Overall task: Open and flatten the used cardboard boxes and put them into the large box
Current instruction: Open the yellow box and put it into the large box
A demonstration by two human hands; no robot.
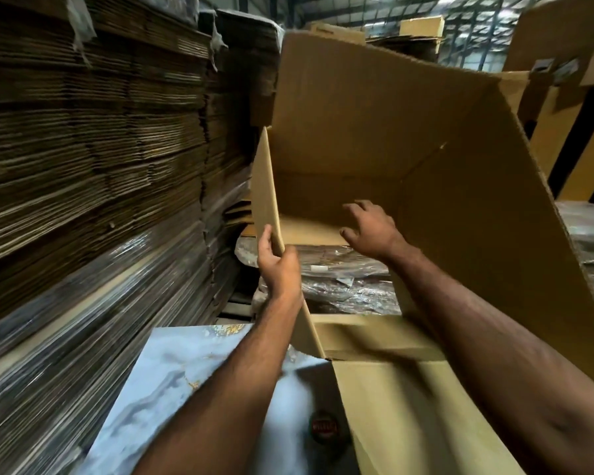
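A big brown cardboard box (pixel 374 132) is held up in front of me, tilted, its open end facing me so I look into it. My left hand (pixel 278 265) grips the lower edge of its left side panel, thumb on one face and fingers on the other. My right hand (pixel 371 229) reaches inside the box with fingers spread, near the inner flap at the far end; whether it touches the cardboard is unclear. Below my arms lies more plain cardboard (pixel 408 399), partly blurred.
Tall stacks of flattened cardboard (pixel 93 149), the lower part plastic-wrapped, fill the left side close by. A blue-white marbled printed box (pixel 172 382) lies at bottom left. Plastic-wrapped bundles (pixel 340 279) sit under the held box. More boxes stand at the right back (pixel 563 46).
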